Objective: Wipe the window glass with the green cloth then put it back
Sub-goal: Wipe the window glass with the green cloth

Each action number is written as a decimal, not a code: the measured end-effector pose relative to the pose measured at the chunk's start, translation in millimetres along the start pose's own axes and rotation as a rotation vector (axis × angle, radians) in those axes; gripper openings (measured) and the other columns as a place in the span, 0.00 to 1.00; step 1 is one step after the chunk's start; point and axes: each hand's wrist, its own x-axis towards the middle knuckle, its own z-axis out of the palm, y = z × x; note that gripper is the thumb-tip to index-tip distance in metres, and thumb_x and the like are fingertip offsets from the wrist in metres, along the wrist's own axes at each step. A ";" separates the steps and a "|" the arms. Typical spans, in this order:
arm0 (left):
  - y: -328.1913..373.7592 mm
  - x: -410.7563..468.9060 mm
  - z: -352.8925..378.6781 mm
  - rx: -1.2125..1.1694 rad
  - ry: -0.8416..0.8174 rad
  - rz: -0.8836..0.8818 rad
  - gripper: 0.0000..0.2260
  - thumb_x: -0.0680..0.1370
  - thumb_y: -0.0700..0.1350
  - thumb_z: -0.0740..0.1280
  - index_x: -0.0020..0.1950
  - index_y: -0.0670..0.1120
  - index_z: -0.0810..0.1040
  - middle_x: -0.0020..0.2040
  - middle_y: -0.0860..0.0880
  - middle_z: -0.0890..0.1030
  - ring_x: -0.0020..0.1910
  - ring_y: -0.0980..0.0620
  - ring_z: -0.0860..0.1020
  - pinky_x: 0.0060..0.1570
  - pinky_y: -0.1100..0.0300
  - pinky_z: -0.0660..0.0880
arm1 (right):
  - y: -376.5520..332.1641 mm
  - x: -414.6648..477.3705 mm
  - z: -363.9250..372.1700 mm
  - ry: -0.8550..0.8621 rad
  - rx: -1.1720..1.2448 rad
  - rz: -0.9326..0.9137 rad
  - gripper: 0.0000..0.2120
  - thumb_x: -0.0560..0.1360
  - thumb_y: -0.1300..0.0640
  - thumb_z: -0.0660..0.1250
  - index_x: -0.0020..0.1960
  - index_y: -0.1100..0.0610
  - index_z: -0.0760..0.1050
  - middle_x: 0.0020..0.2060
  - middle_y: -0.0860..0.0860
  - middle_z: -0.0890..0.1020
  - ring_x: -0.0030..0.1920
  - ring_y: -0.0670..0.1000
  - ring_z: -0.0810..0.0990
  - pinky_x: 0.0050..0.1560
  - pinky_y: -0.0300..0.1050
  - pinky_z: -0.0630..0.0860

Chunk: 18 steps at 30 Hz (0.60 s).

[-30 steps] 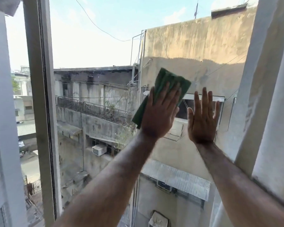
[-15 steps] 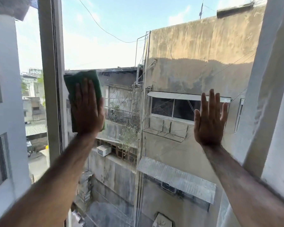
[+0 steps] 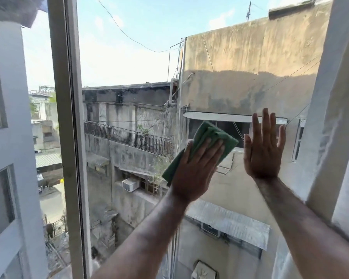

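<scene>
Left hand, grip spread flat, presses the green cloth against the window glass, mid-pane; right hand braces beside, fingers spread. Recommend even pressure, overlapping strokes reaching the frame.

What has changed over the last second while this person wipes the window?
The left hand, pressing the green cloth flat on the glass, swept left to the window frame half a second ago. It has now swept back right, ending close beside the right hand. The right hand stayed flat against the glass, and the cloth was never let go.
</scene>
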 end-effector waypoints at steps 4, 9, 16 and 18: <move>-51.4 -86.5 -13.0 -0.024 -0.029 -0.290 0.26 0.86 0.50 0.58 0.83 0.45 0.59 0.85 0.46 0.56 0.84 0.42 0.57 0.79 0.33 0.59 | -2.2 0.3 -0.7 -0.017 0.017 0.015 0.27 0.90 0.48 0.49 0.88 0.53 0.55 0.87 0.57 0.58 0.88 0.56 0.55 0.86 0.65 0.55; -132.6 -27.8 -68.0 -0.048 0.096 -0.884 0.28 0.88 0.51 0.56 0.84 0.41 0.55 0.85 0.40 0.56 0.84 0.41 0.54 0.81 0.37 0.55 | -6.7 0.0 -5.5 -0.048 0.010 0.033 0.27 0.90 0.48 0.49 0.88 0.53 0.54 0.88 0.56 0.57 0.88 0.56 0.54 0.87 0.64 0.53; -133.0 143.8 -86.6 -0.003 0.249 -0.810 0.26 0.88 0.54 0.43 0.85 0.46 0.51 0.86 0.46 0.53 0.85 0.45 0.50 0.82 0.42 0.51 | -8.3 1.2 -4.8 -0.031 0.002 0.035 0.27 0.89 0.50 0.51 0.87 0.54 0.56 0.87 0.57 0.58 0.88 0.57 0.56 0.86 0.66 0.55; -84.1 164.0 -69.0 -0.013 0.197 -0.570 0.25 0.88 0.54 0.45 0.85 0.48 0.53 0.86 0.47 0.55 0.85 0.45 0.51 0.82 0.40 0.53 | -5.4 1.3 -4.9 -0.042 0.003 0.030 0.27 0.90 0.49 0.50 0.88 0.54 0.55 0.88 0.56 0.57 0.88 0.56 0.55 0.86 0.65 0.54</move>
